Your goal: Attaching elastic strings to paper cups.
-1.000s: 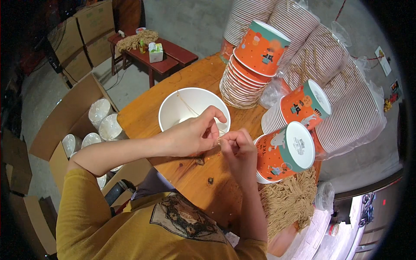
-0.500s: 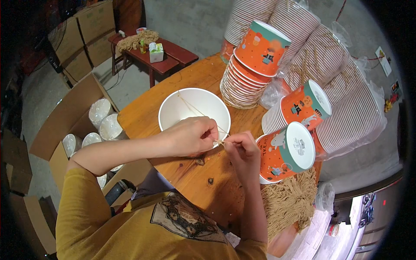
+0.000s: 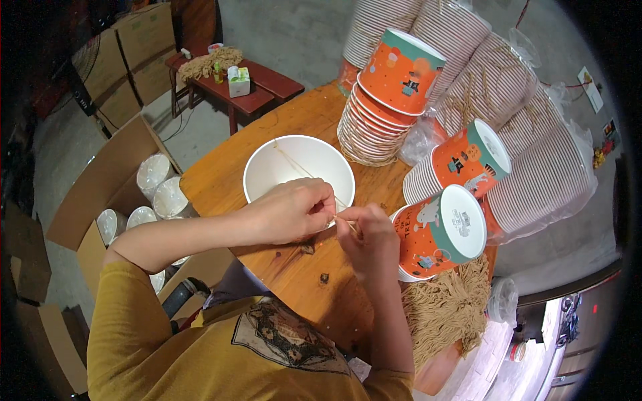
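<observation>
A white paper bucket (image 3: 267,164) stands on the wooden table with its open mouth up. Tan twine (image 3: 292,162) runs from its far rim across the mouth to my hands. At the near rim my left hand (image 3: 302,208) pinches the twine, knuckles up. Close against it, my right hand (image 3: 372,242) is closed on the twine too, and a short bit of it shows at the fingers. Whether there is a knot is hidden between the fingertips. Right of my right hand lies a stack of orange and green printed buckets (image 3: 428,230), bottoms facing me.
More bucket stacks (image 3: 384,100) crowd the table's right side, some wrapped in clear plastic. A bundle of tan twine (image 3: 448,311) hangs at the right edge. An open cardboard box (image 3: 100,177) of wrapped buckets stands at left. Behind is a red bench (image 3: 257,100).
My right hand has turned inward and curled its fingers more tightly by the left. The bit of twine that showed between the hands is now mostly covered. The left hand has barely moved.
</observation>
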Demonstrator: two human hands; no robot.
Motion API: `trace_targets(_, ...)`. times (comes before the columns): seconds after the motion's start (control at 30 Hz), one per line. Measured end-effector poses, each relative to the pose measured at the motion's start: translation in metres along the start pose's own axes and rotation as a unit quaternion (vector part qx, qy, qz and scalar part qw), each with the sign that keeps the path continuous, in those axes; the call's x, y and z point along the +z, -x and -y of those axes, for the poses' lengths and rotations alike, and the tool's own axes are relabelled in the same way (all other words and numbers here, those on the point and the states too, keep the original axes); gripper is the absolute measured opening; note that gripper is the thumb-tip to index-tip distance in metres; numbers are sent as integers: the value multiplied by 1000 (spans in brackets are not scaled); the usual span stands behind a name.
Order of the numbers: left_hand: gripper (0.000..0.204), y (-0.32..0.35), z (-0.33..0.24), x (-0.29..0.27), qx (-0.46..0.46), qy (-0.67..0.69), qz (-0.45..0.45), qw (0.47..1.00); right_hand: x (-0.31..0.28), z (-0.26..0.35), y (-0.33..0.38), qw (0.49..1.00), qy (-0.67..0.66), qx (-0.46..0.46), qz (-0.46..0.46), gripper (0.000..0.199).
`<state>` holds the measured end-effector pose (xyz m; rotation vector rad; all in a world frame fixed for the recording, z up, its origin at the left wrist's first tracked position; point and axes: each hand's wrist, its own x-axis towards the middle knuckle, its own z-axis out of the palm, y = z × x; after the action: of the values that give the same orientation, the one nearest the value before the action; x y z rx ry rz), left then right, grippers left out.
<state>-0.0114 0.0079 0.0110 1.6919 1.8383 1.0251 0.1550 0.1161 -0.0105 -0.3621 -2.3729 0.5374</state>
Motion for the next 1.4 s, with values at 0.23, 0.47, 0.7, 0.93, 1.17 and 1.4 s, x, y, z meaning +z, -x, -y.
trace_targets(0.23, 11, 3, -5, -2, 95, -49, -49, 993, 0, -5, 9, 999, 33, 6, 9, 20)
trace_targets(0.47, 9, 6, -2, -5, 137, -140, -82, 977, 0, -2, 11, 995, -70, 53, 42, 15)
trace_targets(0.7, 9, 5, -2, -6, 137, -119, -82, 980, -2, -6, 19, 985, -112, 127, 30, 12)
trace_targets(0.93, 9, 4, -2, -4, 128, -96, -81, 984, -3, -2, 19, 983, -131, 127, 22, 12)
trace_targets(1.17, 9, 5, 0, 1, 123, -88, -88, 985, -5, 3, 19, 981, -137, 136, 37, 13)
trace_targets(1.4, 9, 5, -2, 1, 121, -79, -88, 986, -4, -1, 18, 994, -78, 56, 46, 19)
